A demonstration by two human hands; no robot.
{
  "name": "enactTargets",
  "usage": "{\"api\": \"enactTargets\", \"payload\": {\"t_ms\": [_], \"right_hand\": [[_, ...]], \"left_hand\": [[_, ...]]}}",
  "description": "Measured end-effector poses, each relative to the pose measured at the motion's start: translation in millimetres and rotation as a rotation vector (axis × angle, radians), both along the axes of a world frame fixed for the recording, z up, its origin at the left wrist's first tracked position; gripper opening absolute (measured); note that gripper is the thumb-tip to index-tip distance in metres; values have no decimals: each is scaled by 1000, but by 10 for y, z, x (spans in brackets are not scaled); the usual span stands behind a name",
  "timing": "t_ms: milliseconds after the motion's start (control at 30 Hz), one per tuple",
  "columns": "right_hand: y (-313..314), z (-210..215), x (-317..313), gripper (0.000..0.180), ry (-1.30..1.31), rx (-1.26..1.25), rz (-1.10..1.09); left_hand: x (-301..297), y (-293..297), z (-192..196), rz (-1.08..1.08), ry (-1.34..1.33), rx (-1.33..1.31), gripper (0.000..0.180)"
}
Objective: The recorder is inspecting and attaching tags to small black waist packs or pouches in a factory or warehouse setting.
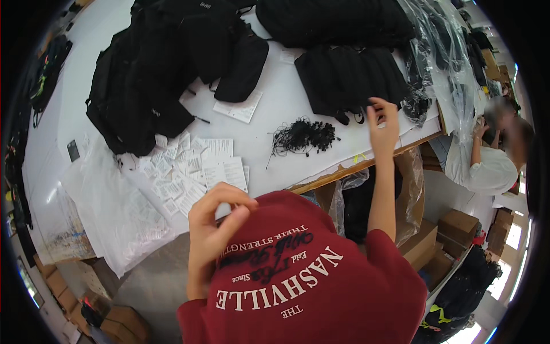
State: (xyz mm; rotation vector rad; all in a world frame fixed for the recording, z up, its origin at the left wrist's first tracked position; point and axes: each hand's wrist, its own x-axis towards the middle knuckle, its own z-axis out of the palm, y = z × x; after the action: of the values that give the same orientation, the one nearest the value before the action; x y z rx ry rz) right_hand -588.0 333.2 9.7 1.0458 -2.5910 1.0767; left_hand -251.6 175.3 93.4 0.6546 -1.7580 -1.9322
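My left hand point(220, 215) is raised in front of my red shirt, beside the paper slips. Its fingers are curled, with the thumb and forefinger tips a little apart and nothing seen between them. Over the table's front edge, my right hand point(382, 123) is closed in a pinch at the near edge of a folded black fabric bag point(349, 80). Something small and dark shows at its fingertips, too small to name. A tangled heap of black cords with small tabs point(306, 137) lies between my hands. White printed slips point(177, 166) are spread near my left hand.
Black backpacks point(149, 74) are heaped at the far left. More black bags point(338, 20) lie at the back, beside clear plastic wrap point(447, 51). A plastic bag point(114, 200) hangs over the left edge. Below the table's wooden edge point(344, 169) stands a plastic-lined carton point(409, 195). A person point(487, 160) is at the right.
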Motion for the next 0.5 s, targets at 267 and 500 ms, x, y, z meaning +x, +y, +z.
{"api": "enactTargets", "payload": {"t_ms": [267,500], "right_hand": [[-931,-445,1106,11,-43,191,542],[-1019,-616,1103,13,102,407,597]], "left_hand": [[-308,-37,797,-949,700,596,12],[84,702,664,-441,1013,856,9]]}}
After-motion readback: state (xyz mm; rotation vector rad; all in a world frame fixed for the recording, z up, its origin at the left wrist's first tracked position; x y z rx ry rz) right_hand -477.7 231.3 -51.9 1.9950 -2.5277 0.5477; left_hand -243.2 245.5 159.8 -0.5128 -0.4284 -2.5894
